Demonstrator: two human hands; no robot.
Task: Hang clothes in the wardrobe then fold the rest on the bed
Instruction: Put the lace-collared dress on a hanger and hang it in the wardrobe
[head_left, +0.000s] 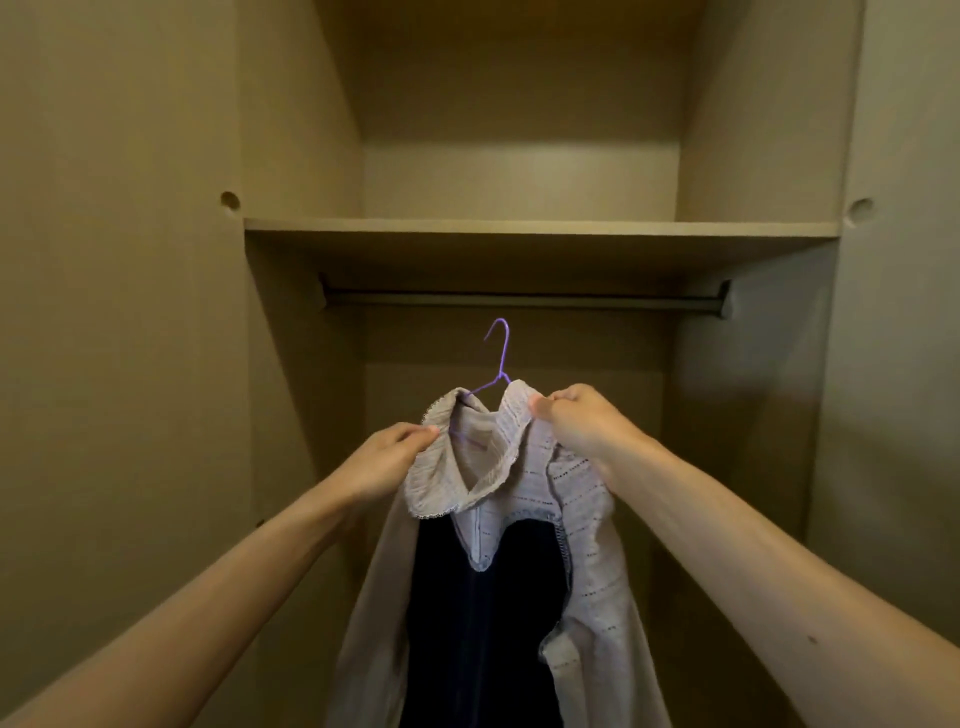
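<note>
The left hand (387, 457) pinches the collar of a beige knit cardigan (582, 519); the right hand (582, 421) grips its other shoulder. A purple wire hanger (497, 358) rises between the hands, its hook just below the wardrobe rail (519, 300), not touching.

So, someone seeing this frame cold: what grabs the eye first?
The purple hanger at centre frame, its hook poking up out of a beige collared garment with dark fabric inside. The left hand and right hand pinch its collar just below the rail under the wardrobe shelf; the hook is not yet on the rail.
</note>
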